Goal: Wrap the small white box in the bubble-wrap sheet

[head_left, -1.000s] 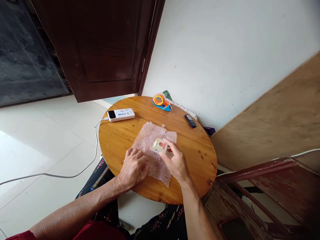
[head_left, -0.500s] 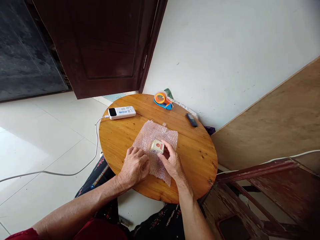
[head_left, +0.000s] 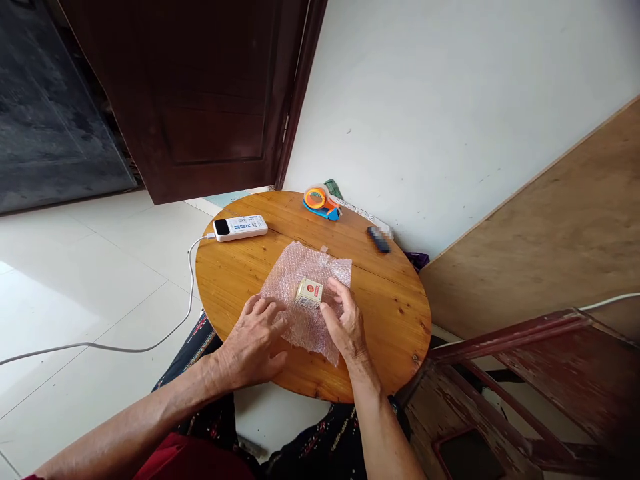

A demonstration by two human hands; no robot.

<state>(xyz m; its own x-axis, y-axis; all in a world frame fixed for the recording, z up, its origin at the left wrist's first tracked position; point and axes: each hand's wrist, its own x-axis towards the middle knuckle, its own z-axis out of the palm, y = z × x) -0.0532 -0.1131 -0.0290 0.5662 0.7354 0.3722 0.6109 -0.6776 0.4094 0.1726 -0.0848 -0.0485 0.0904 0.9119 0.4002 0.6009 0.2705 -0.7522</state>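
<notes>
Loosely resting on the pinkish, rectangular plastic bubble-wrap sheet (head_left: 283,280), near its middle: small cream cardboard box (head_left: 309,293), between bare left hand (head_left: 255,337) and bare right hand (head_left: 345,327), both with fingers spread. Could tip or slide, if bumped by right thumb. Hard to make out: thumb's contact with box; pixelated at far right: dark oblong object (head_left: 379,240).

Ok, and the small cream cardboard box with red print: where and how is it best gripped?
Probably by the near and far sides of the small cream cardboard box, coming from its right end. It is a compact block resting on clear, pinkish bubble wrap, and the right hand is right beside that end, thumb and fingers spread.
</notes>
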